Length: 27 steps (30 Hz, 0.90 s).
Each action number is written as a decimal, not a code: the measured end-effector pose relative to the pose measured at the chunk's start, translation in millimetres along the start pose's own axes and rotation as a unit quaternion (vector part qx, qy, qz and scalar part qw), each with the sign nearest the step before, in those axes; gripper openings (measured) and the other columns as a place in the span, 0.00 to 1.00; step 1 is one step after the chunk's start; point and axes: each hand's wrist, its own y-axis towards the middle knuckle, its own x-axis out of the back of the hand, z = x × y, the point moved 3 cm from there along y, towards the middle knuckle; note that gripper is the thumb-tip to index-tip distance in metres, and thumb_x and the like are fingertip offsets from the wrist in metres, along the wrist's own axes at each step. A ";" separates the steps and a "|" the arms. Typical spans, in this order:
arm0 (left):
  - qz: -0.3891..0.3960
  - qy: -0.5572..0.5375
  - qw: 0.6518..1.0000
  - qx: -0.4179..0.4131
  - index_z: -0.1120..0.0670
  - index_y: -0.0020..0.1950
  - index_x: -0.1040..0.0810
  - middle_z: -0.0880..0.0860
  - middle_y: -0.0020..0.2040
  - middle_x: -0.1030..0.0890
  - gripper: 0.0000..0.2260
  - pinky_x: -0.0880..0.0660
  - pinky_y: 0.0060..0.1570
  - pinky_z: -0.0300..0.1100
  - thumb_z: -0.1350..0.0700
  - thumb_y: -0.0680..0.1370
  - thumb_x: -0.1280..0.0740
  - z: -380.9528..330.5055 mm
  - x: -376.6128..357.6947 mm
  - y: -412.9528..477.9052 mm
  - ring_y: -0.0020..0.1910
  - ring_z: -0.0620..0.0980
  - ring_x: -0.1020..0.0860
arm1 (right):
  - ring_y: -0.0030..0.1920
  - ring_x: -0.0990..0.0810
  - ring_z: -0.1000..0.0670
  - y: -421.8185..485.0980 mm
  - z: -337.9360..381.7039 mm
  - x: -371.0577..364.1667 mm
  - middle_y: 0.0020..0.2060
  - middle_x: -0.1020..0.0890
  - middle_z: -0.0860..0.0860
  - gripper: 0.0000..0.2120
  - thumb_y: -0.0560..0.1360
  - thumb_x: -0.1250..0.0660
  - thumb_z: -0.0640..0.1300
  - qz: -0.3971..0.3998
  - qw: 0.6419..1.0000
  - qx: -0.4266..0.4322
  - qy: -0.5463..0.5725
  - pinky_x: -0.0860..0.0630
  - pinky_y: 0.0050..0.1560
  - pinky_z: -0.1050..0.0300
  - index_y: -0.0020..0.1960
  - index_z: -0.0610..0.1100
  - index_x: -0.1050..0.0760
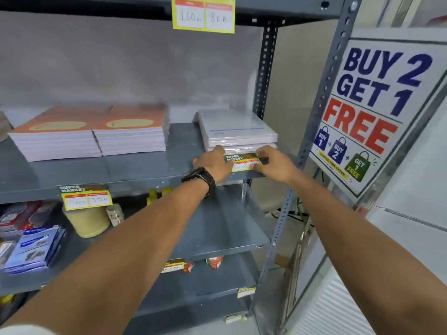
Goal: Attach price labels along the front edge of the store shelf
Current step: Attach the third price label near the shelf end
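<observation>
A green, yellow and white price label (pixel 243 161) lies against the front edge of the grey metal shelf (pixel 135 175), at its right end below a wrapped white paper pack (pixel 238 130). My left hand (pixel 214 163), with a black watch on the wrist, holds the label's left side. My right hand (pixel 272 162) pinches its right side. Both hands press the label to the shelf edge. Another price label (pixel 85 196) hangs on the same edge further left. A third label (pixel 203 14) hangs from the shelf above.
Two stacks of orange-covered notebooks (pixel 90 134) sit at the shelf's left. Below are tape rolls (pixel 87 221) and blue packets (pixel 33 250). A "Buy 2 Get 1 Free" poster (pixel 372 105) hangs right of the perforated upright (pixel 321 100). Lower shelves carry small labels (pixel 173 265).
</observation>
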 end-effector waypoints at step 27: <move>-0.050 -0.222 0.974 -0.014 0.51 0.43 0.17 0.50 0.40 0.15 0.05 0.19 0.43 0.44 0.57 0.69 0.23 -4.3 -28.4 -30.2 0.39 0.47 0.17 | 0.35 0.20 0.49 -24.1 -25.8 -22.7 0.38 0.15 0.44 0.05 0.69 0.24 0.42 -0.056 0.980 -0.023 0.192 0.22 0.40 0.52 0.39 0.49 0.20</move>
